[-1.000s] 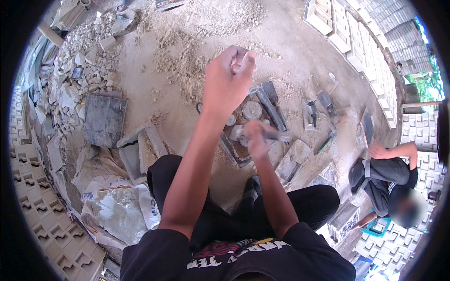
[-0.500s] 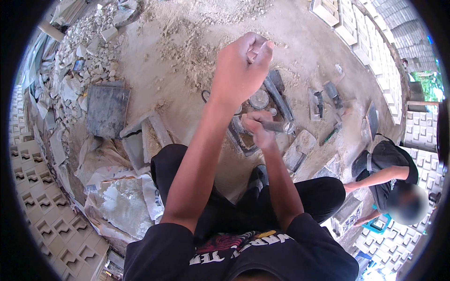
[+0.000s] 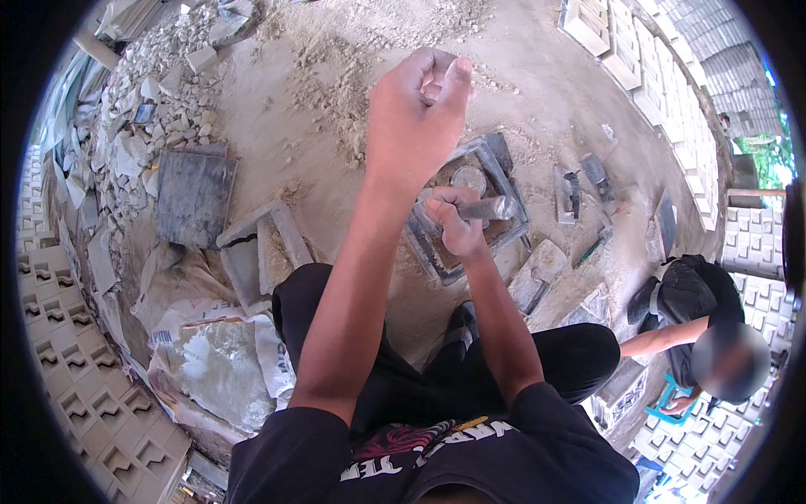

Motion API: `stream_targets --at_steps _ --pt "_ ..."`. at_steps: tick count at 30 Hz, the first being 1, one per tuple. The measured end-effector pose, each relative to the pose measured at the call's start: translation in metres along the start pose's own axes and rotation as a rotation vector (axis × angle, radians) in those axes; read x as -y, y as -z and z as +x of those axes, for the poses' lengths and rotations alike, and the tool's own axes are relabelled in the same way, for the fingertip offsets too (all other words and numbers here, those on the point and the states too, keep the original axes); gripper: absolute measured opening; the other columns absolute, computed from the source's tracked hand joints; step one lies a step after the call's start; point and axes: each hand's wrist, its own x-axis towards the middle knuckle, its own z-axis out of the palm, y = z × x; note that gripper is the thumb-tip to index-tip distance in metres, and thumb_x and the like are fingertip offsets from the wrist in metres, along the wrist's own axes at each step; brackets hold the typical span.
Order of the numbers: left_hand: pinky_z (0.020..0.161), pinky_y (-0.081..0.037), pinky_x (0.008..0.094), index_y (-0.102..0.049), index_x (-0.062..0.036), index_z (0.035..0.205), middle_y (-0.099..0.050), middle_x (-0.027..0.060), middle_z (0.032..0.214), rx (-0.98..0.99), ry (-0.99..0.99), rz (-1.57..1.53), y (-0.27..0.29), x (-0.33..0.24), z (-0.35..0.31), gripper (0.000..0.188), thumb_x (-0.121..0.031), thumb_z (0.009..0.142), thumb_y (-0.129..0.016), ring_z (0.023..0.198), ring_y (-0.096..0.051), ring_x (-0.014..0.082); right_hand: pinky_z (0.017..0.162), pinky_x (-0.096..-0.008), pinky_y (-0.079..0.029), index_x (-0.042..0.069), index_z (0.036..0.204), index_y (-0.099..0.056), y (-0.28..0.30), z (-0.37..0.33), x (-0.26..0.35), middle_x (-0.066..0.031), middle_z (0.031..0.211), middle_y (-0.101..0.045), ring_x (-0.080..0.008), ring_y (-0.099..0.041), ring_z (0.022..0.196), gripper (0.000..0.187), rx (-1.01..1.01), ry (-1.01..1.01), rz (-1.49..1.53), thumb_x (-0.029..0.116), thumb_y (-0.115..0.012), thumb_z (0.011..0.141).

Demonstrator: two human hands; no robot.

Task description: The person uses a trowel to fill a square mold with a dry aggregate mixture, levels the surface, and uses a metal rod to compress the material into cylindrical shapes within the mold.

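Note:
My left hand (image 3: 420, 105) is raised over the far left side of a dark rectangular frame (image 3: 510, 176), its fingers curled closed. Whatever it may hold is hidden inside the fist. Lower and nearer, my right hand (image 3: 456, 220) is wrapped round a short grey cylindrical bar (image 3: 491, 208), whose end points right across the frame. Pale sandy material and a round pale disc (image 3: 468, 178) show inside the frame, which lies on the dusty ground. My left forearm and both hands cover part of its left side.
Right of the frame lie a hand tool with a dark handle (image 3: 573, 195) and a patterned block (image 3: 537, 275). A dark slab (image 3: 196, 197), rubble (image 3: 172, 109) and an open bag of pale powder (image 3: 220, 365) lie left. A person (image 3: 697, 328) crouches at right, beside stacked blocks (image 3: 617, 46).
My left hand has shifted slightly left and away from me. The bar in my right hand has swung up a little at its free end. The nearby person's lower hand has drawn back to the right.

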Motion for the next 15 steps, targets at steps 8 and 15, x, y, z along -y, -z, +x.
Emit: stream_targets --at_steps 8,15 --pt "0.071 -0.052 0.0270 -0.065 0.0027 0.095 -0.068 0.0083 0.080 -0.103 0.026 -0.154 0.004 -0.003 0.013 0.026 -0.023 0.093 -0.061 0.073 -0.065 0.0139 0.043 -0.0236 -0.025 0.008 0.066 -0.048 -0.004 0.048 -0.026 0.0057 0.055 -0.042 -0.0034 -0.036 0.047 0.033 -0.423 -0.049 0.359 0.018 -0.054 0.097" --pt "0.069 -0.052 0.0267 -0.065 0.0015 0.094 -0.067 0.0081 0.078 -0.094 0.005 -0.196 0.009 -0.004 0.015 0.024 -0.022 0.094 -0.060 0.072 -0.065 0.0148 0.051 -0.0249 -0.035 0.011 0.071 -0.042 0.004 0.073 -0.021 0.0036 0.059 -0.041 -0.0077 -0.042 0.054 0.041 -0.566 0.081 0.238 0.039 -0.047 0.101"
